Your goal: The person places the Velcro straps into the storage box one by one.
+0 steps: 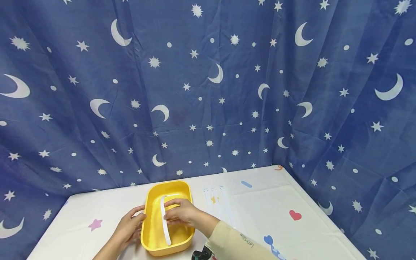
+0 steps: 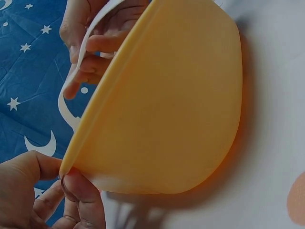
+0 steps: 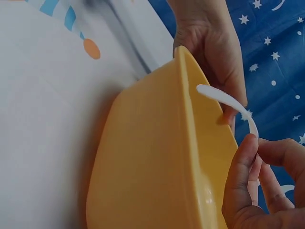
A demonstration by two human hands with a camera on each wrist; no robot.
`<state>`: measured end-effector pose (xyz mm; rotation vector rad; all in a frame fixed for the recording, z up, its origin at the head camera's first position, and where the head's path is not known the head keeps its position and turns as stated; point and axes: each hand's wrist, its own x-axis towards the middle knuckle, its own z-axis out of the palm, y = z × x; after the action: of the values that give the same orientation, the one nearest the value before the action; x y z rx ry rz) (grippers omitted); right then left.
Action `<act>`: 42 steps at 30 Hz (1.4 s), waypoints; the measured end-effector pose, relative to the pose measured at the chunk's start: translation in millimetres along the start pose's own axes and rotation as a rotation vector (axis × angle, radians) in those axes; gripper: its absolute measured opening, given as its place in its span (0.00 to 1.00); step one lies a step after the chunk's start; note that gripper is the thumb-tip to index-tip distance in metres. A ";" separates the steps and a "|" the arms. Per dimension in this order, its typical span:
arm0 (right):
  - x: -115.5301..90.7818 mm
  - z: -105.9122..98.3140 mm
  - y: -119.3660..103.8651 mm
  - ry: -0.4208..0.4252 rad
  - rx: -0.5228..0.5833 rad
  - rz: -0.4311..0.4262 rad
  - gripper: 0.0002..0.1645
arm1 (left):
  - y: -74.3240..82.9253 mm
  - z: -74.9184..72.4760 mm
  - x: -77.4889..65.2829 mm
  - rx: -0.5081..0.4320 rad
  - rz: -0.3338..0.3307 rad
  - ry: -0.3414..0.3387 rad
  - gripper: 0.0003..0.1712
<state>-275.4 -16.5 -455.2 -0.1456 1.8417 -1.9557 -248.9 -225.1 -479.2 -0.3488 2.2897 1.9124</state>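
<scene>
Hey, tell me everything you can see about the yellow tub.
The yellow tub is a deep, open container, longer than it is wide, with rounded corners, smooth walls and a slim lip around the top. It looks like plastic, slightly glossy inside. It appears to sit upright on the white table, opening upward. The left hand pinches its left rim. The right hand holds a white strip at the opening; whether that touches the tub is unclear.

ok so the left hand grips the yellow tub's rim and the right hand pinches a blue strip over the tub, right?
Not quite: the strip is white, not blue, as the right wrist view shows. The left hand grips the yellow tub's rim, and the right hand pinches the strip over the tub.
</scene>
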 end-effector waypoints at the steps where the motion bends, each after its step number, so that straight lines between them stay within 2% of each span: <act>1: 0.5 1.3 0.8 0.001 -0.002 0.002 0.21 | -0.1 -0.3 0.2 0.001 0.003 -0.002 0.33; 16: 7.2 10.6 14.2 -0.034 0.023 0.090 0.20 | -1.3 0.4 0.8 -0.029 0.005 0.004 0.33; 25: 14.7 16.2 23.9 0.023 -0.006 0.109 0.20 | -0.3 0.5 -0.5 -0.020 0.004 0.004 0.33; 33: 17.5 26.6 29.3 0.059 -0.089 0.085 0.19 | -0.8 -0.9 -1.8 -0.015 -0.004 0.006 0.32; 42: 17.0 31.8 29.4 0.135 -0.135 0.056 0.16 | 0.9 0.7 -1.3 0.000 0.001 -0.005 0.33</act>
<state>-271.5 -52.7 -484.2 -0.0030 2.0420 -1.8434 -247.9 -224.1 -478.2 -0.3421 2.2870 1.9120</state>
